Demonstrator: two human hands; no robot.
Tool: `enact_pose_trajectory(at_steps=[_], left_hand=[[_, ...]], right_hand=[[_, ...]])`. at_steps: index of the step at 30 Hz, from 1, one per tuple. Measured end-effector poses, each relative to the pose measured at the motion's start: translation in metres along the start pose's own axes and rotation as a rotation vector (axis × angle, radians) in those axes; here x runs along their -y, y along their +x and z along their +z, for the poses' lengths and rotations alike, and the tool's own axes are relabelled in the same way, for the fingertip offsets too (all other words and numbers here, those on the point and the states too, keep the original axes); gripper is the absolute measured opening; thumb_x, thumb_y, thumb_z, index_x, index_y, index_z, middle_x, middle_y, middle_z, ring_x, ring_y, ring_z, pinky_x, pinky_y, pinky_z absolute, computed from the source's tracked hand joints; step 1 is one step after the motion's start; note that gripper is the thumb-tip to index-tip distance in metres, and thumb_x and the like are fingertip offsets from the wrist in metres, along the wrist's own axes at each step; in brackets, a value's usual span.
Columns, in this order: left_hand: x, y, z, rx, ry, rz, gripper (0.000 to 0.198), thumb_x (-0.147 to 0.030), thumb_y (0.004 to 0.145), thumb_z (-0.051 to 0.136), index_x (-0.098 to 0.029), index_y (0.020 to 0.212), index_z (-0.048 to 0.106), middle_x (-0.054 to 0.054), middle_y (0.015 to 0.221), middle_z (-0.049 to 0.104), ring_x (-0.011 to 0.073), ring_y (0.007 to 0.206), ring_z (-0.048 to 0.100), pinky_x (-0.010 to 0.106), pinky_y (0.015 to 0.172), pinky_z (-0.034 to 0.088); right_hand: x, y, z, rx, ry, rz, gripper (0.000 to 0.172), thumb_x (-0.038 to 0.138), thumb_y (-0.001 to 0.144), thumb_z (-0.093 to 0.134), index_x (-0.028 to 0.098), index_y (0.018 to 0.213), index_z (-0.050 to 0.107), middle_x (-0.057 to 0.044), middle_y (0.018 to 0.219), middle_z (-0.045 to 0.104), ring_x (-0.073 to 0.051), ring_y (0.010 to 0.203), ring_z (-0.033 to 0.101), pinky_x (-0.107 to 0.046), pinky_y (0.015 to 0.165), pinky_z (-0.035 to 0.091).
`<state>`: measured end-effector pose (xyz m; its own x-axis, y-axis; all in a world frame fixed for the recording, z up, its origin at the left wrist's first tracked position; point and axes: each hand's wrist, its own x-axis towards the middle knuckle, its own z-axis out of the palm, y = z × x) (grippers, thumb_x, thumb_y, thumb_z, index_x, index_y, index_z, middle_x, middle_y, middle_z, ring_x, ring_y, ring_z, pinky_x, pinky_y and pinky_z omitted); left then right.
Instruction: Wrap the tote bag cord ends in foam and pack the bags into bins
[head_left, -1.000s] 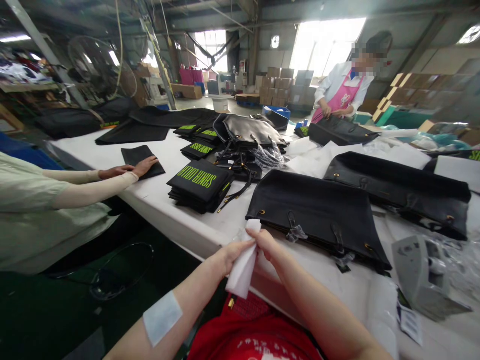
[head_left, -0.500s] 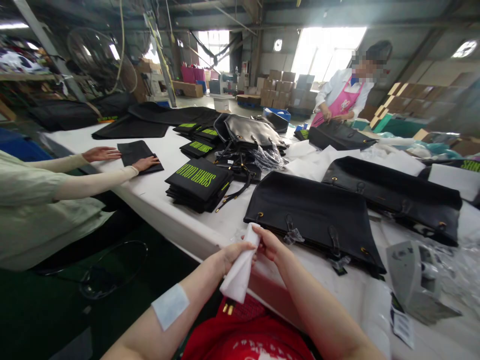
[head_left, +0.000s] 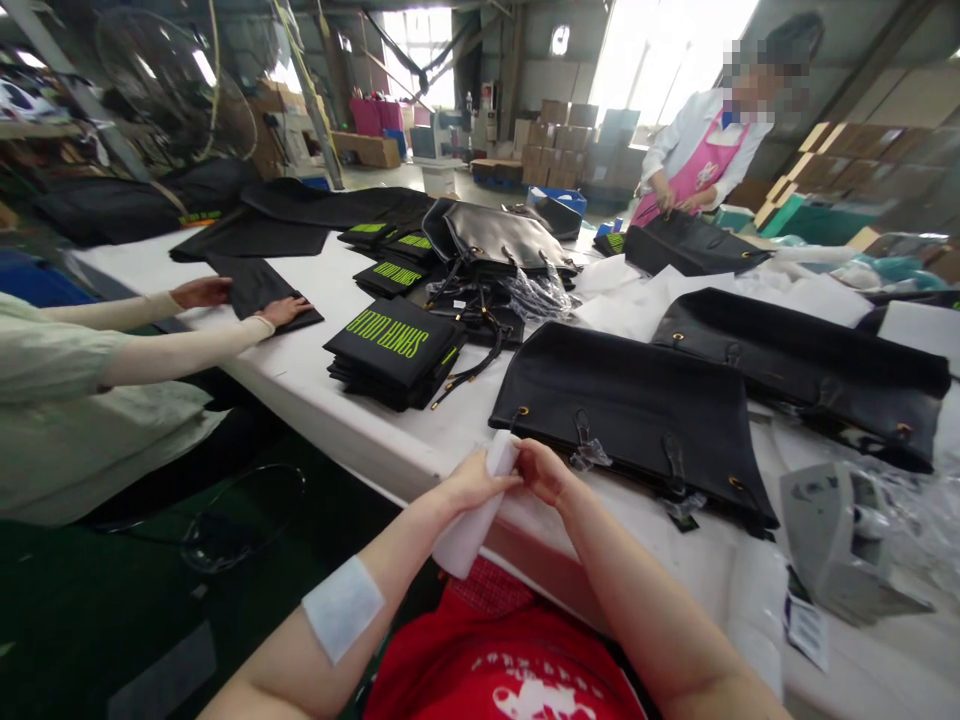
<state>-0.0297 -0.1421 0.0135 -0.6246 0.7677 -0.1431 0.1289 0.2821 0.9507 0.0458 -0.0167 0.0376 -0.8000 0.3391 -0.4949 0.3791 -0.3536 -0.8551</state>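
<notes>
At the table's near edge, my left hand (head_left: pixel 478 482) is wrapped around a rolled white foam sheet (head_left: pixel 466 535), thumb across its front. The roll slants from upper right down toward my lap; whatever is inside it is hidden. My right hand (head_left: pixel 543 470) is closed at the roll's upper end, fingertips curled against its side and partly hidden. Just beyond my hands lies a flat black bag (head_left: pixel 622 410) with gold eyelets and plastic-wrapped tabs. Left of it are black cords with gold tips (head_left: pixel 480 372).
A stack of folded black pouches with green lettering (head_left: pixel 394 345) sits left of centre. Another black bag (head_left: pixel 810 370) and a grey tape dispenser (head_left: pixel 832 540) are at right. A co-worker's hands (head_left: pixel 281 312) press black fabric at left; another person (head_left: pixel 694 165) stands across the table.
My left hand has moved slightly up along the foam roll, and the gold tips below it are out of sight. The co-worker at left has shifted the black fabric slightly. The view has tilted.
</notes>
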Motion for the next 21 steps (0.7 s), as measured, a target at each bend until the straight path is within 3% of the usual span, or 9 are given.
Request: enact_pose_trajectory(at_steps=[2, 6, 9, 12, 15, 17, 19, 21], left_hand=[[0.003, -0.001, -0.001, 0.004, 0.048, 0.023, 0.047, -0.044, 0.065, 0.08, -0.02, 0.104, 0.067, 0.009, 0.098, 0.07, 0.0305, 0.095, 0.065, 0.035, 0.084, 0.049], [0.002, -0.007, 0.001, -0.131, 0.238, 0.027, 0.037, -0.054, 0.084, 0.057, -0.019, 0.096, 0.064, 0.013, 0.09, 0.067, 0.0317, 0.09, 0.065, 0.038, 0.083, 0.047], [-0.004, -0.011, 0.006, -0.181, 0.334, 0.012, 0.032, -0.045, 0.092, 0.043, -0.019, 0.086, 0.062, 0.014, 0.082, 0.065, 0.0316, 0.085, 0.065, 0.04, 0.082, 0.047], [-0.011, -0.011, 0.013, -0.181, 0.415, 0.004, 0.028, -0.038, 0.091, 0.045, -0.016, 0.087, 0.062, 0.017, 0.082, 0.064, 0.0351, 0.087, 0.065, 0.044, 0.084, 0.047], [-0.017, -0.01, 0.023, -0.181, 0.563, -0.015, 0.03, -0.029, 0.09, 0.046, -0.01, 0.106, 0.062, 0.021, 0.089, 0.064, 0.0362, 0.091, 0.064, 0.045, 0.085, 0.047], [-0.022, -0.011, 0.029, -0.169, 0.696, -0.013, 0.043, -0.022, 0.09, 0.043, -0.006, 0.129, 0.049, 0.021, 0.096, 0.064, 0.0344, 0.093, 0.065, 0.044, 0.084, 0.048], [-0.027, -0.013, 0.034, -0.152, 0.85, 0.041, 0.059, -0.028, 0.092, 0.043, -0.001, 0.143, 0.031, 0.023, 0.103, 0.062, 0.0333, 0.092, 0.065, 0.043, 0.081, 0.05], [-0.032, -0.015, 0.037, -0.133, 0.987, 0.099, 0.074, -0.044, 0.092, 0.042, 0.005, 0.144, 0.022, 0.024, 0.106, 0.06, 0.0331, 0.09, 0.065, 0.042, 0.077, 0.052]], right_hand=[[0.001, 0.002, -0.002, -0.039, -0.043, -0.001, 0.026, 0.036, 0.087, 0.051, 0.016, 0.071, 0.056, 0.001, 0.052, 0.051, -0.01, 0.043, 0.044, -0.021, 0.043, 0.035], [0.004, 0.011, -0.003, -0.133, -0.2, -0.004, 0.027, 0.036, 0.084, 0.06, 0.016, 0.067, 0.057, -0.001, 0.044, 0.053, -0.011, 0.036, 0.045, -0.022, 0.035, 0.031], [0.004, 0.016, -0.005, -0.2, -0.314, -0.004, 0.029, 0.032, 0.084, 0.063, 0.017, 0.06, 0.055, -0.002, 0.038, 0.051, -0.013, 0.032, 0.046, -0.023, 0.034, 0.033], [0.001, 0.018, -0.009, -0.23, -0.392, 0.003, 0.031, 0.027, 0.085, 0.061, 0.017, 0.056, 0.054, -0.003, 0.034, 0.049, -0.013, 0.031, 0.045, -0.023, 0.034, 0.033], [-0.002, 0.018, -0.014, -0.227, -0.428, 0.033, 0.031, 0.026, 0.086, 0.058, 0.015, 0.057, 0.056, -0.004, 0.036, 0.051, -0.012, 0.032, 0.046, -0.022, 0.035, 0.033], [-0.003, 0.019, -0.018, -0.216, -0.433, 0.058, 0.03, 0.028, 0.086, 0.057, 0.014, 0.06, 0.057, -0.004, 0.037, 0.052, -0.012, 0.033, 0.046, -0.021, 0.034, 0.033], [-0.004, 0.02, -0.022, -0.206, -0.424, 0.064, 0.029, 0.031, 0.086, 0.058, 0.014, 0.063, 0.058, -0.002, 0.038, 0.052, -0.012, 0.033, 0.045, -0.02, 0.033, 0.033], [-0.005, 0.022, -0.024, -0.193, -0.408, 0.045, 0.03, 0.035, 0.086, 0.058, 0.015, 0.065, 0.058, -0.001, 0.039, 0.051, -0.012, 0.033, 0.045, -0.021, 0.033, 0.034]])
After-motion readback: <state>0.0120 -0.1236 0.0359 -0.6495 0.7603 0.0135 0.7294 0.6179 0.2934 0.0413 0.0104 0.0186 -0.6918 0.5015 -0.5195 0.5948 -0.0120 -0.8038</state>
